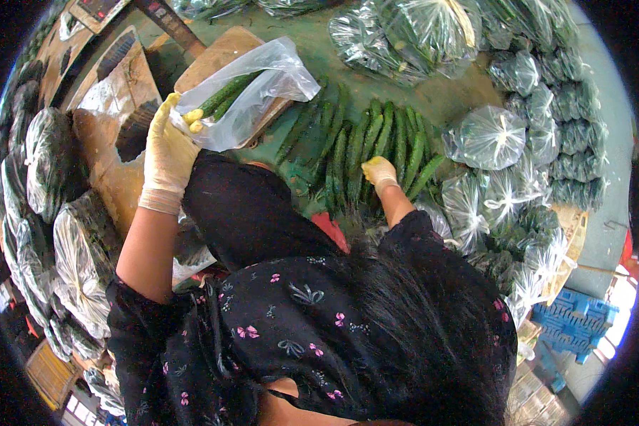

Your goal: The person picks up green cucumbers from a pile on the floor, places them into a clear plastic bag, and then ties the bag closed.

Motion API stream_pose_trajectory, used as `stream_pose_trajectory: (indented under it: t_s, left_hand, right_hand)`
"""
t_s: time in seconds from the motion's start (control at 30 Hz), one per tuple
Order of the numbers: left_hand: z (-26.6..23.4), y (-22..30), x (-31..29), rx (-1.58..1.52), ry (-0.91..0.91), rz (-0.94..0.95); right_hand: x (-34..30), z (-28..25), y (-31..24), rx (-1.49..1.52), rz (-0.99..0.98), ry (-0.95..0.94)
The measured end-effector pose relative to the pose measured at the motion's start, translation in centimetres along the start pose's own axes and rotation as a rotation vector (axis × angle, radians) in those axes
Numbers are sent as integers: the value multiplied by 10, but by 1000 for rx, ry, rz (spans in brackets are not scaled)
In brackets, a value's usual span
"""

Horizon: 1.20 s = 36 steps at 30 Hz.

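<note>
My left hand (169,148), in a pale yellow glove, grips the mouth of a clear plastic bag (287,74). A few green cucumbers (227,96) lie inside the bag, their ends close to my gloved fingers. To the right, a row of long, bumpy cucumbers (397,131) rests on the green surface. My right hand (380,172), gloved too, is at the near part of this row with its fingers curled round a cucumber; the fingertips partly hide it. Darker cucumbers (307,128) lie at the row's left side.
A wooden board (219,48) lies under the bag. Tied bags of cucumbers (486,138) are stacked at the right, with larger ones (405,35) at the back. More bagged produce (50,163) is piled on the left. A blue crate (575,319) stands at the lower right.
</note>
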State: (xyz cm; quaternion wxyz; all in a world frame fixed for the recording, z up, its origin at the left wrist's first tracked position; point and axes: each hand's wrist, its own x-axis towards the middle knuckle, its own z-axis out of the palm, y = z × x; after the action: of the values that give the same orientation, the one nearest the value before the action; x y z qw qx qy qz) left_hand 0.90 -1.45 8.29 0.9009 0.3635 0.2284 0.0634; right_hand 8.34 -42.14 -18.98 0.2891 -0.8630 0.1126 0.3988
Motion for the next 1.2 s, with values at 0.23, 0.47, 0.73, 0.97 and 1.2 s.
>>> stream_pose_trajectory:
  t_s: [0.23, 0.47, 0.73, 0.97, 1.2]
  left_hand:
    - [-5, -4, 8, 20, 11, -21]
    - [1, -1, 0, 14, -5, -38]
    - [-6, 0, 4, 36, 8, -9]
    - [-7, -2, 3, -19, 33, -19]
    - [2, -8, 2, -87, 69, 39]
  right_hand:
    - [-40, 2, 44, 369, 343, -276]
    - [-94, 77, -25, -25, 307, 25]
    - [-89, 83, -25, -39, 423, 193]
    - [-74, 87, 15, 294, 75, 144]
    - [-88, 26, 23, 803, -64, -281]
